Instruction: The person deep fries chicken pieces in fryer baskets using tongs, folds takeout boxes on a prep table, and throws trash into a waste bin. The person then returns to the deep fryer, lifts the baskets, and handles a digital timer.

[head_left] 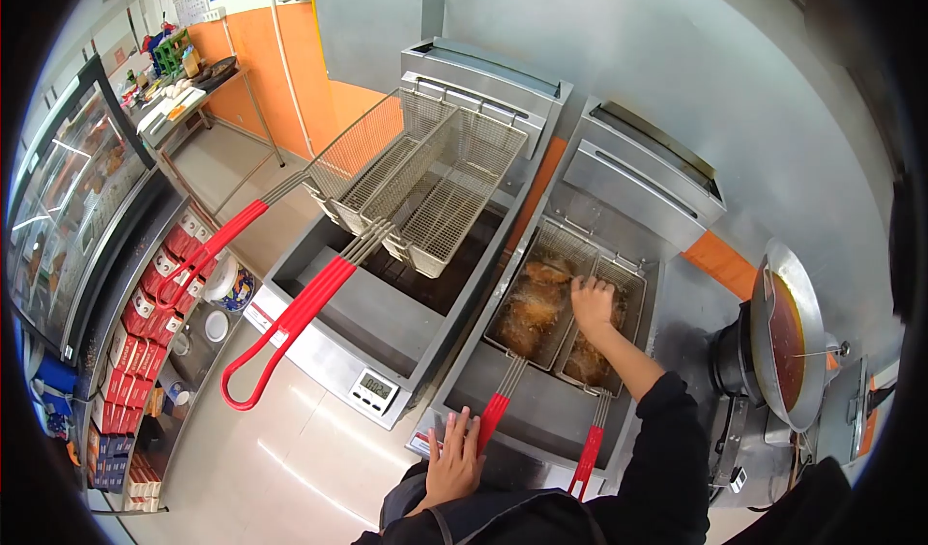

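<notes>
— from the head view, what's the right grip (593, 303) doing?
— it hangs over the two frying baskets, fingers curled, close to where their mesh sides meet. i can't tell whether it's pinching the wire.
— and the left grip (454, 463)?
— open, fingers spread, resting at the front of the fryer (551, 415), just beside a red handle (494, 417). doesn't look wrapped around it.
— where's the food?
— the bigger batch (531, 315) is to the left of the right grip, in one basket; the other batch (585, 363) is just below that grip, in its neighbour. both sit in bubbling oil.
— how far along, would you say?
— loading's done for those two. the bigger batch looks golden-brown, so i'd judge it well into frying, but nothing there is lifted or drained yet. the foam hides how cooked the rest is.
— anything else about?
— raised baskets (464, 183) up and left of the right grip, a timer (375, 387) left of the left grip, and off to the right grip's right, a wok (807, 299) of reddish sauce (788, 337).
</notes>
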Motion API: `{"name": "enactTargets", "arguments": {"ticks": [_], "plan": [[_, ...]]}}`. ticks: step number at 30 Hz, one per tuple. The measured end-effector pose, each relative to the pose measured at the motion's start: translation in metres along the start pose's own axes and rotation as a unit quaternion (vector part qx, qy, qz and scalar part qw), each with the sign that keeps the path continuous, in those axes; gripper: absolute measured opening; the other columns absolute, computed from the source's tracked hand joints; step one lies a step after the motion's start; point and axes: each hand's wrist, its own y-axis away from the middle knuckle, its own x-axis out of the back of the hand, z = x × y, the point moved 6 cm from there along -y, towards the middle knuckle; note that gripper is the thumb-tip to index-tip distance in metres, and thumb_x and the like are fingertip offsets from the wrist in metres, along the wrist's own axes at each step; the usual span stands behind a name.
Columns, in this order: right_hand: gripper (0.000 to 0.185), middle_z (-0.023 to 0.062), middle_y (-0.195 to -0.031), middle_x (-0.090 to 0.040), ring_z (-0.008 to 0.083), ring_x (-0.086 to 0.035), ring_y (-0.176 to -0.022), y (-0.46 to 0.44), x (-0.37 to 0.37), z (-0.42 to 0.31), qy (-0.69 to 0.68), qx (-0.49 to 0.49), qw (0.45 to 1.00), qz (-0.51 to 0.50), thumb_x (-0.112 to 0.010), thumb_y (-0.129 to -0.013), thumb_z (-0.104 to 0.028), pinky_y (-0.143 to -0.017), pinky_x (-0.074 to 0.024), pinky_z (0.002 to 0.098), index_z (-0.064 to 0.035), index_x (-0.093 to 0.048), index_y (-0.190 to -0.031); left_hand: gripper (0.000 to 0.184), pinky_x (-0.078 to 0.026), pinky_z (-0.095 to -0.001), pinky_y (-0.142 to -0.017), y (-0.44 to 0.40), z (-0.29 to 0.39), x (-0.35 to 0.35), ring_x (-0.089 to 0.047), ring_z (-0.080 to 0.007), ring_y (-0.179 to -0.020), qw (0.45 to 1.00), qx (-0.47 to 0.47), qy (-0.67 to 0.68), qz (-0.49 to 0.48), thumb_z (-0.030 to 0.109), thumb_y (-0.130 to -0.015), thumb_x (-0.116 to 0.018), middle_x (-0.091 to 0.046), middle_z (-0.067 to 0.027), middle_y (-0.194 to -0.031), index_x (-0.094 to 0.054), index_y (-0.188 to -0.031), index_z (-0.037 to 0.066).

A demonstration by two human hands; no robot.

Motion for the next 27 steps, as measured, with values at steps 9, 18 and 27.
{"name": "enactTargets", "arguments": {"ticks": [9,18,27], "plan": [[0.026,0.0117,-0.082,-0.061,0.0248,-0.061,-0.071,-0.019,-0.023,0.004,0.020,0.007,0.998,-0.053,-0.056,-0.079,-0.015,-0.062,-0.0457,0.0388,-0.0036,-0.058,-0.102,0.072,-0.018,-0.0565,-0.104,-0.008,0.011,0.023,-0.021,-0.0296,-0.134,1.000,-0.009,0.019,0.017,0.023,-0.071,-0.070,-0.024,-0.0125,-0.143,-0.036,-0.132,0.010],[0.030,0.0064,-0.088,-0.065,0.0236,-0.064,-0.083,-0.073,0.001,0.069,-0.052,0.088,0.975,-0.196,-0.063,-0.076,-0.037,-0.067,-0.0468,0.0381,-0.0172,-0.063,-0.098,0.071,-0.018,-0.0567,-0.104,-0.007,0.004,0.017,-0.021,-0.0298,-0.134,0.999,0.001,0.038,0.011,0.023,-0.071,-0.070,-0.024,-0.0134,-0.143,-0.035,-0.132,0.009],[0.031,0.0063,-0.087,-0.065,0.0219,-0.063,-0.084,-0.064,0.030,0.084,-0.032,0.015,0.988,-0.153,-0.067,-0.073,-0.037,-0.066,-0.0456,0.0363,-0.0131,-0.063,-0.092,0.068,-0.018,-0.0569,-0.104,-0.005,0.003,0.012,-0.022,-0.0346,-0.133,0.999,-0.006,0.034,0.015,0.024,-0.072,-0.069,-0.026,-0.0166,-0.141,-0.037,-0.130,0.008]]}}
